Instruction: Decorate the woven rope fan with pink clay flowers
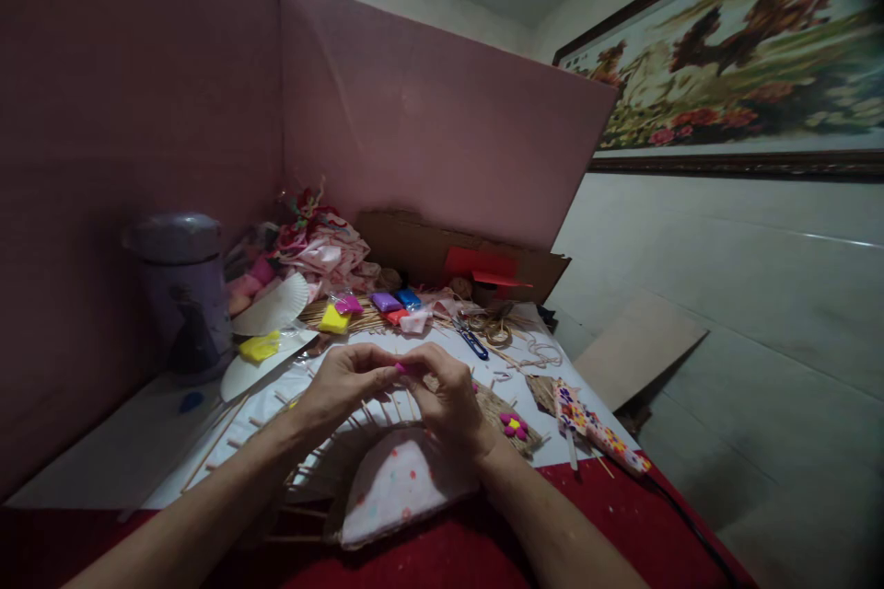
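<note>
Above the table's middle, my left hand [350,379] and my right hand [442,388] meet at the fingertips. Pinched between them is a small piece of magenta clay [401,369]. Beneath my hands lies a half-round craft piece [407,485] covered in white dotted cloth, with thin wooden sticks [397,407] fanning out from its curved edge. To the right of my right hand, a magenta clay flower [514,425] with a yellow centre rests on the brown twine-like part, which my right hand partly hides.
Packets of yellow clay [334,318], purple clay [385,302] and blue clay [409,298] lie behind my hands. A blue-handled tool [473,342] is nearby. At right sits a flower-patterned glue gun [608,440] with a cord. A lilac canister [183,294] stands left, near white paper plates [266,368].
</note>
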`<state>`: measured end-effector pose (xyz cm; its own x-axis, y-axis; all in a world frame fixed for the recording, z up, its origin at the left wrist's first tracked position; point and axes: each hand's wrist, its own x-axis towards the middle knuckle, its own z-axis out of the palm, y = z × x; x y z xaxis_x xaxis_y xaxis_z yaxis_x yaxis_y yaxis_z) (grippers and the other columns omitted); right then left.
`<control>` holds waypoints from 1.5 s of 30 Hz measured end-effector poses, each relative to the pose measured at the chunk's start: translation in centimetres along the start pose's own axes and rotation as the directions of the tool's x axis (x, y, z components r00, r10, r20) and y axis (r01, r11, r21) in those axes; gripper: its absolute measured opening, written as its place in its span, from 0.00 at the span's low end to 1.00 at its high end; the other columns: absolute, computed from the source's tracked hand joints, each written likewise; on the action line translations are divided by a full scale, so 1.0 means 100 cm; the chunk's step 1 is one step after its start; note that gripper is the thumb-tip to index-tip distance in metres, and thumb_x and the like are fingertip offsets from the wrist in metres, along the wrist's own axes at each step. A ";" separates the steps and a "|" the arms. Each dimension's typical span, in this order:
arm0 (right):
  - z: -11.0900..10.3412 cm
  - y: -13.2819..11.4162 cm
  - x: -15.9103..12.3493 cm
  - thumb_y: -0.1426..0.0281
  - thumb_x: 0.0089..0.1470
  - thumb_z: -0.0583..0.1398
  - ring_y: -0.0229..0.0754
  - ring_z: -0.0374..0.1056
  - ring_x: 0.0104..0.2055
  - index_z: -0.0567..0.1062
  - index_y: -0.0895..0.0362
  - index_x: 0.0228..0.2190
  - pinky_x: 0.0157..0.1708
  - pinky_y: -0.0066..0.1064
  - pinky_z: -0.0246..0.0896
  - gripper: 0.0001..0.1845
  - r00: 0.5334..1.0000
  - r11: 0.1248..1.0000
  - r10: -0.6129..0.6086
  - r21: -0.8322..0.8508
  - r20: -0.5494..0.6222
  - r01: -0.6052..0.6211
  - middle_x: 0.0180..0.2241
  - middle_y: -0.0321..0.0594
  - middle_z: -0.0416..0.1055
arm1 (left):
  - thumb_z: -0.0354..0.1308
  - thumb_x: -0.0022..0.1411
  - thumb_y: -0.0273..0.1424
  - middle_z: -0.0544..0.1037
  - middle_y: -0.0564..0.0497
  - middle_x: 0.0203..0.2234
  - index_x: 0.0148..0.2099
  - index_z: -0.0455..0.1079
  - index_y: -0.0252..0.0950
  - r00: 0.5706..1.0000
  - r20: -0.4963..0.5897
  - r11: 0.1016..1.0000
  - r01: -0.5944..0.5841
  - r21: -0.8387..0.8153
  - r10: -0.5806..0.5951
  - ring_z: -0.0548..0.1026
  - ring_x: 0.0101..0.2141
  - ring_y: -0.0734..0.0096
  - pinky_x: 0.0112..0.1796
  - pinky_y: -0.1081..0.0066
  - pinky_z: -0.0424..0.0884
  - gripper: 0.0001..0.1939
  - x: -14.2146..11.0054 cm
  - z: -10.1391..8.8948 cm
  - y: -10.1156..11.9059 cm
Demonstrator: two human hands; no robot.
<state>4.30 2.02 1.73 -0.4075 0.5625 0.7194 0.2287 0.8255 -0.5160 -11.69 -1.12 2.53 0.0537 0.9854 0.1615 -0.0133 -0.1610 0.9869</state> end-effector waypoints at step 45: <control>0.004 0.011 -0.001 0.65 0.58 0.53 0.36 0.63 0.29 0.71 0.56 0.37 0.29 0.26 0.58 0.10 0.972 0.969 0.220 0.128 -0.078 -0.209 0.28 0.36 0.67 | 0.64 0.48 0.42 0.65 0.58 0.14 0.29 0.68 0.31 0.998 -0.062 0.943 0.009 -0.332 -0.031 0.56 0.14 0.86 0.15 0.81 0.49 0.17 0.003 -0.014 0.001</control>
<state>4.27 2.86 0.87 -0.2772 0.7323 0.6220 0.1938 0.6767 -0.7103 -13.03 -0.73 2.64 -0.0074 0.9915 0.1302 -0.3437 -0.1248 0.9307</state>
